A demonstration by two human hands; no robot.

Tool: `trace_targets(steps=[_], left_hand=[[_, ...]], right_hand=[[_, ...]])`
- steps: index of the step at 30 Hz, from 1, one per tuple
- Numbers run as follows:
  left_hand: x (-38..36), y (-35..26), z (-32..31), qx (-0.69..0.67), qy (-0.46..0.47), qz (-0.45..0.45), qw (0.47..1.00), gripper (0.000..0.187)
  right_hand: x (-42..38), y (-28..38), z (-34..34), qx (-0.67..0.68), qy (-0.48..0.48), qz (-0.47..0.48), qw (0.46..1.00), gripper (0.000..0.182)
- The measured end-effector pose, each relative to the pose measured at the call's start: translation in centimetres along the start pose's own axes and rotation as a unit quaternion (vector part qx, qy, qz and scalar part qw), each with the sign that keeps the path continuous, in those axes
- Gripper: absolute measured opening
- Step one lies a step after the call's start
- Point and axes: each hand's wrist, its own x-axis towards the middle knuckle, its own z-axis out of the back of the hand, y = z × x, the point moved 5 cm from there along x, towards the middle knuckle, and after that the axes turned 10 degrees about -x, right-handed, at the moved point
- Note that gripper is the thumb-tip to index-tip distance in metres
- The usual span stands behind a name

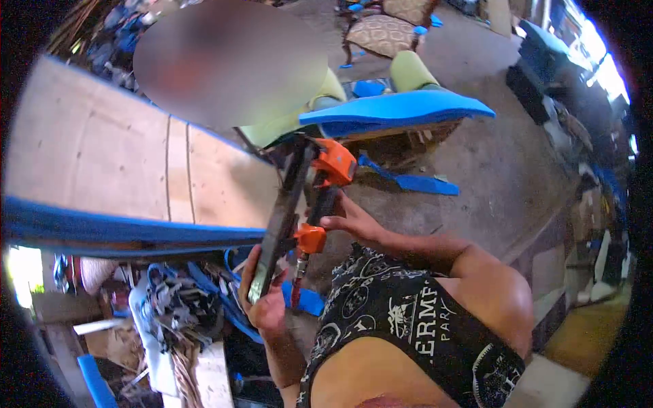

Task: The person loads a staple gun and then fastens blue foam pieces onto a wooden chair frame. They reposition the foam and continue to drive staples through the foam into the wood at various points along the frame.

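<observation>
An orange and black staple gun (333, 162) with a long dark magazine (280, 221) is held at a tilt in front of my chest. My left hand (265, 299) is wrapped round the magazine's lower end. My right hand (354, 219) has its fingers at the black handle, with the thumb showing along it; the far fingers are partly hidden. From the lower orange part hangs a metal air fitting with a red hose end (296, 289). Left of the tool lies a large pale wooden panel (122, 163) with blue edging.
Across from me is a blurred person (231, 64). Near them lies a blue foam pad (401, 109) on a wooden piece. Blue foam scraps (428, 184) lie on the floor. A patterned chair (384, 34) stands behind; piled scraps (180, 306) fill the lower left.
</observation>
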Motion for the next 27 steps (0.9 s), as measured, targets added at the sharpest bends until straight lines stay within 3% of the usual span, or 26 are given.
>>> trace_targets(steps=[2,6,8,9,10,12,13,14,16,17,18,20,21,23,24,26,27], left_hand=[[2.5,1.4,-0.3,0.039,0.092,0.095,0.99,0.079],[5.7,3.8,-1.5,0.061,0.117,0.227,0.965,0.078],[6.8,5.0,-1.4,0.054,0.121,0.326,0.936,0.078],[7.4,5.6,-1.6,0.051,0.114,0.35,0.928,0.077],[8.1,5.9,-2.0,0.056,0.122,0.363,0.922,0.077],[9.2,6.6,-2.4,0.097,0.114,0.403,0.903,0.075],[9.6,7.3,-2.4,0.096,0.121,0.428,0.89,0.073],[10.2,7.8,-2.6,0.099,0.129,0.435,0.886,0.073],[11.3,8.5,-3.2,0.113,0.109,0.437,0.885,0.074],[12.0,9.2,-2.6,0.116,0.122,0.465,0.869,0.075],[12.4,9.7,-2.4,0.118,0.127,0.473,0.864,0.075],[13.1,10.9,-2.5,0.085,0.131,0.511,0.845,0.07],[13.5,11.6,-2.5,0.088,0.138,0.518,0.84,0.07],[14.0,13.4,-2.6,0.114,0.151,0.548,0.815,0.069],[14.3,14.4,-2.7,0.116,0.16,0.552,0.81,0.069],[15.1,16.5,-3.0,0.102,0.172,0.589,0.783,0.068],[15.3,17.3,-3.0,0.082,0.172,0.605,0.773,0.067]], right_hand=[[-2.2,-3.2,2.1,0.012,-0.068,-0.087,0.994,0.076],[-6.4,-3.8,3.4,0.05,-0.16,-0.136,0.976,0.072],[-8.4,-5.7,3.6,-0.061,-0.069,-0.273,0.958,0.075],[-9.2,-7.0,4.0,-0.187,-0.119,-0.151,0.963,0.061],[-9.6,-5.7,4.4,-0.179,-0.134,-0.152,0.963,0.061],[-10.4,-3.2,3.6,-0.264,0.014,-0.208,0.942,0.047],[-10.7,-2.1,3.9,-0.34,0.011,-0.245,0.908,0.044],[-10.7,-1.6,4.2,-0.337,0.0,-0.245,0.909,0.044],[-10.9,-1.1,4.9,-0.503,0.046,-0.324,0.8,0.046],[-10.6,0.8,4.6,-0.497,0.056,-0.245,0.831,0.041],[-10.4,2.2,4.7,-0.492,0.047,-0.25,0.833,0.041],[-9.1,7.3,4.8,-0.483,-0.097,0.071,0.867,0.039],[-8.1,7.6,5.8,-0.483,-0.107,0.069,0.866,0.039],[-6.6,9.1,7.2,-0.661,-0.155,0.181,0.712,0.06],[-6.4,8.4,7.9,-0.663,-0.164,0.178,0.708,0.06],[-5.3,3.1,9.7,-0.688,-0.038,-0.004,0.724,0.076],[-5.1,2.9,10.0,-0.693,-0.052,-0.003,0.719,0.07]])
